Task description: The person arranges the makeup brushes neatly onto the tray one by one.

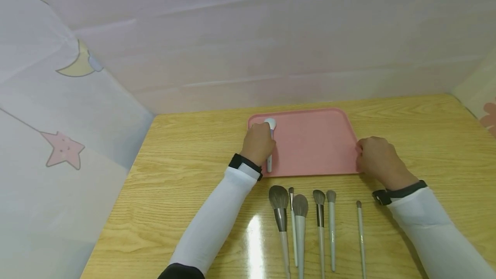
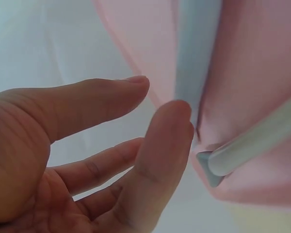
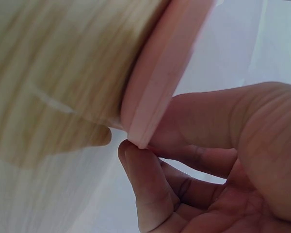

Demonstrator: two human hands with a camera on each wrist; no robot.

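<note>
Left hand (image 1: 257, 143) over white brush (image 1: 269, 141) on pink tray (image 1: 314, 141), fingers apart, apparently not gripping, right hand (image 1: 377, 158) pinching tray's right rim, six brushes (image 1: 306, 223) on bench (image 1: 186, 175)

Soft, even light fills the head view, with a white glare streak on the worktop (image 1: 253, 236) near its front edge. Both wrist views are close, blurred and washed out.
</note>
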